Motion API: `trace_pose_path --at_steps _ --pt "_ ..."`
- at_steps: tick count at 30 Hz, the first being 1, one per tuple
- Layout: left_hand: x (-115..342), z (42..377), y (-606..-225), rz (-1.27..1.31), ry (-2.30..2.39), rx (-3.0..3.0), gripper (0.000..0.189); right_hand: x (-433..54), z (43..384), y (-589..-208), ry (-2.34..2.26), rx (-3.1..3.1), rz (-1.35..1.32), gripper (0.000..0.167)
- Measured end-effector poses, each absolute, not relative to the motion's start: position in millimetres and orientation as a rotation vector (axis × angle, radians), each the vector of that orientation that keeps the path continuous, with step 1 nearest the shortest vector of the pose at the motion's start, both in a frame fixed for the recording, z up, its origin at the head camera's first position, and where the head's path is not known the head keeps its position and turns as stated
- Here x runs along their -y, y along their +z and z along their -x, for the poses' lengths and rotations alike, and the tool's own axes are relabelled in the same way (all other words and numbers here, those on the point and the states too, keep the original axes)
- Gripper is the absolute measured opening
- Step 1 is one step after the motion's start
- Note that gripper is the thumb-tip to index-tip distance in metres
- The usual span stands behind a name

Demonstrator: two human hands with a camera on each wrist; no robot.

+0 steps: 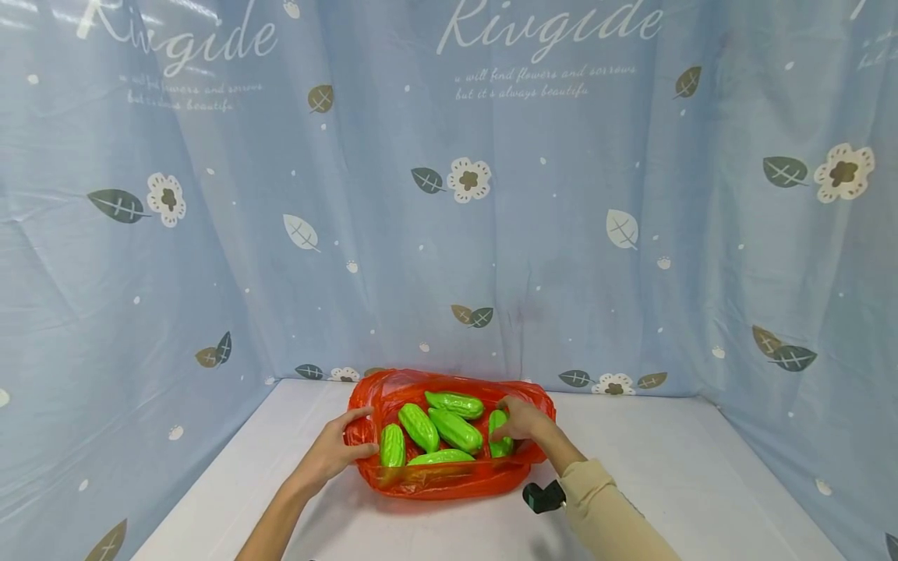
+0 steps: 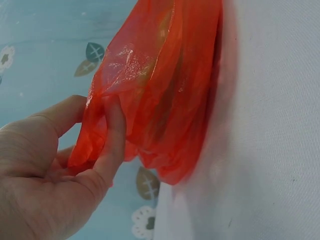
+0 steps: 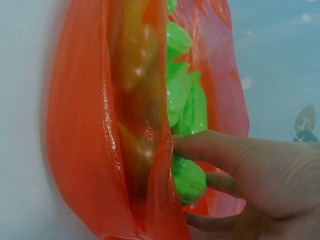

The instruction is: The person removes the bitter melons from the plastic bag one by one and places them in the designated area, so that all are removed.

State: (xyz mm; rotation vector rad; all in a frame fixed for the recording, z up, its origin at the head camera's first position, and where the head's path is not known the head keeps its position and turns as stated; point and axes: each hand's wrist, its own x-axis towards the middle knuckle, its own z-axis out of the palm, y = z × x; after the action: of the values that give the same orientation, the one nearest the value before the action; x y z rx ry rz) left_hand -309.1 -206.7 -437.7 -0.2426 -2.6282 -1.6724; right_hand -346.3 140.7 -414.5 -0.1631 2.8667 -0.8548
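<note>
A red plastic bag (image 1: pixel 459 487) lies on the white table with its mouth spread wide. Inside it are several shiny, bright green bitter gourds (image 1: pixel 456 432). At the bag's left side, my left hand (image 1: pixel 333 452) pinches the thin plastic between thumb and fingers; the left wrist view shows the folded red film (image 2: pixel 170 100) in that hand (image 2: pixel 65 165). My right hand (image 1: pixel 522 421) reaches in over the right rim and grips the rightmost bitter gourd (image 1: pixel 500 444). In the right wrist view, its thumb lies by the bag's edge, against that gourd (image 3: pixel 189 181), its other fingers partly hidden behind.
A small dark green and black object (image 1: pixel 543 496) lies on the table (image 1: pixel 666 467) in front of the bag, beside the right sleeve (image 1: pixel 610 506). Blue printed curtains (image 1: pixel 547 273) enclose the back and both sides.
</note>
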Motion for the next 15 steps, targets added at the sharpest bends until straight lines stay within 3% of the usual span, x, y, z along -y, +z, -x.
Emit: trace_pose_path --at_steps 15 --pt "204.6 308.2 -438.7 0.239 -1.647 2.621 0.067 -141.3 342.4 -412.8 -0.915 -2.861 0.191 0.062"
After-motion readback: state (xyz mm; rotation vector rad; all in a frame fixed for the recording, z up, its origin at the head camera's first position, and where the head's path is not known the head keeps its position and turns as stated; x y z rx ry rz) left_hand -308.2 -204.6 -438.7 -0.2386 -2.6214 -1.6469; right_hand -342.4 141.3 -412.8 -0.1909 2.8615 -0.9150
